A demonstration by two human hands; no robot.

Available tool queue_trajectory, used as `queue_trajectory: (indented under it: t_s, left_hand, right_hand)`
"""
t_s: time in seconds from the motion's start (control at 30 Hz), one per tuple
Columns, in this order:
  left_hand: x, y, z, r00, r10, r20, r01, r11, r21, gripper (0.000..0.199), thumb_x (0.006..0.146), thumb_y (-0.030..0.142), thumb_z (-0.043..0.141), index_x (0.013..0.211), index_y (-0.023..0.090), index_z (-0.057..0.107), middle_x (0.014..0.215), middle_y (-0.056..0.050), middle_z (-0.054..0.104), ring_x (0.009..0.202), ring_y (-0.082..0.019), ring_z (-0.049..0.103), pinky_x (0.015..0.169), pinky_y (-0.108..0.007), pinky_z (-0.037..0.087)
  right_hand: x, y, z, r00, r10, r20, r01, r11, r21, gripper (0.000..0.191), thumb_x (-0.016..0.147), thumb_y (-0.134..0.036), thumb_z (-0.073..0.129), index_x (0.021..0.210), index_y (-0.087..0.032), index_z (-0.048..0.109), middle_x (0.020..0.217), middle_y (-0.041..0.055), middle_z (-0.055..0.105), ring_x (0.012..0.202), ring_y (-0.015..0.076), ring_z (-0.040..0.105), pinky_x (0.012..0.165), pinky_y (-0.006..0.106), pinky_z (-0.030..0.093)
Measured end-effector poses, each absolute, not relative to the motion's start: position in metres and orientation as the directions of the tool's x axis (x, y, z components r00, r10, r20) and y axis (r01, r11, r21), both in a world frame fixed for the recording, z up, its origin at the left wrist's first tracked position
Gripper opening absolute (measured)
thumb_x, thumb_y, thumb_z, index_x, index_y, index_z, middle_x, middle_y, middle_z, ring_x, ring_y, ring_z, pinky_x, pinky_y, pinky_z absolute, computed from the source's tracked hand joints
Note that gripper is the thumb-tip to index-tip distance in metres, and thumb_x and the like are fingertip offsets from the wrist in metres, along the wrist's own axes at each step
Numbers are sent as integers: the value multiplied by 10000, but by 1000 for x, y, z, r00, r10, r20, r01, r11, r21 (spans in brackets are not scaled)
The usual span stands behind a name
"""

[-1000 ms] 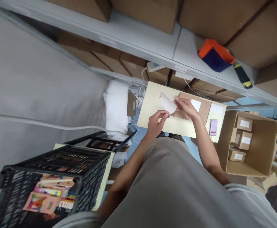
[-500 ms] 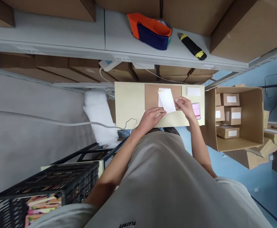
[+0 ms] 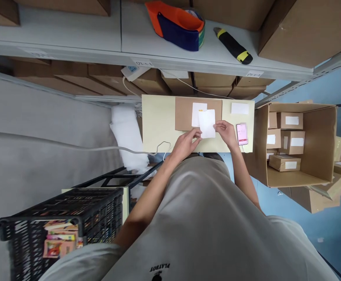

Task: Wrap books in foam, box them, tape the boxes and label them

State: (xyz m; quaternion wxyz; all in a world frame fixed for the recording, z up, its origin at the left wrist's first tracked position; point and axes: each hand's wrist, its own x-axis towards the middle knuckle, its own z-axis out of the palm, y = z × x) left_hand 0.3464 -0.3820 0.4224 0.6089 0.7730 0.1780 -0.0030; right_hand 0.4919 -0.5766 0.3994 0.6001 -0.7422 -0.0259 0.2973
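Between my two hands is a small white paper sheet (image 3: 207, 125) with a yellow-orange mark at its top edge. My left hand (image 3: 186, 144) pinches its lower left edge. The fingertips of my right hand (image 3: 226, 133) are closed on its right edge. Behind the sheet, a flat brown cardboard piece (image 3: 183, 116), perhaps a box, lies on the pale table (image 3: 158, 125). A second white paper (image 3: 196, 115) lies on the cardboard, partly covered by the held sheet. To the right of my right hand lies a phone with a pink screen (image 3: 242, 134).
A white slip (image 3: 240, 108) lies at the table's back right. An open carton (image 3: 317, 156) with several small boxes stands right. On the shelf above are a tape dispenser (image 3: 180, 33) and a utility knife (image 3: 233, 46). A black crate (image 3: 100, 210) and white wrap (image 3: 128, 136) are left.
The white sheet has turned from tilted to nearly upright and shifted slightly right, showing more of the paper beneath. Both hands stay at its edges. The camera view has shifted a little.
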Motion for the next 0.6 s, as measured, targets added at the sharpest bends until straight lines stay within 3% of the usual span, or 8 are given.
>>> queue_trajectory:
  t_s: [0.1, 0.27, 0.37, 0.47, 0.6]
  left_hand:
    - [342, -384, 417, 911, 302, -280, 333, -138, 933, 314, 866, 190, 899, 1140, 279, 775, 992, -31, 830, 962, -241, 778, 967, -324, 563]
    - [341, -388, 412, 783, 417, -462, 436, 162, 885, 450, 827, 173, 947, 1216, 254, 735, 1075, -59, 848, 966, -232, 787, 938, -314, 573]
    - [343, -387, 410, 740, 515, -433, 350, 255, 901, 307, 843, 180, 937, 1094, 226, 765, 1141, -78, 831, 1039, -200, 779, 909, -262, 569]
    - [343, -381, 409, 725, 573, -381, 296, 239, 925, 164, 853, 232, 943, 939, 209, 805, 1047, -64, 820, 986, -178, 756, 868, -226, 557]
    - [348, -370, 409, 763, 544, -350, 279, 211, 937, 181, 821, 322, 976, 879, 213, 844, 1032, -69, 835, 960, -190, 747, 835, -234, 565]
  right_hand:
    - [483, -576, 402, 833, 404, -378, -269, -302, -915, 444, 818, -648, 875, 933, -243, 731, 937, 33, 786, 898, 205, 742, 932, 384, 652]
    - [459, -577, 419, 861, 467, -201, -76, -273, -959, 391, 948, -657, 801, 958, -268, 767, 1092, 63, 779, 1085, 235, 753, 1089, 433, 632]
    - [444, -579, 428, 836, 532, -136, 11, -265, -964, 363, 998, -641, 774, 968, -280, 792, 1151, 85, 779, 1193, 261, 741, 1107, 464, 615]
    - [438, -581, 429, 831, 536, -151, -3, -267, -964, 384, 991, -668, 775, 964, -287, 798, 1134, 83, 778, 1191, 264, 744, 1082, 464, 623]
    - [446, -578, 422, 843, 502, -194, -68, -259, -963, 439, 942, -715, 805, 941, -276, 796, 1095, 65, 770, 1111, 240, 749, 1080, 443, 641]
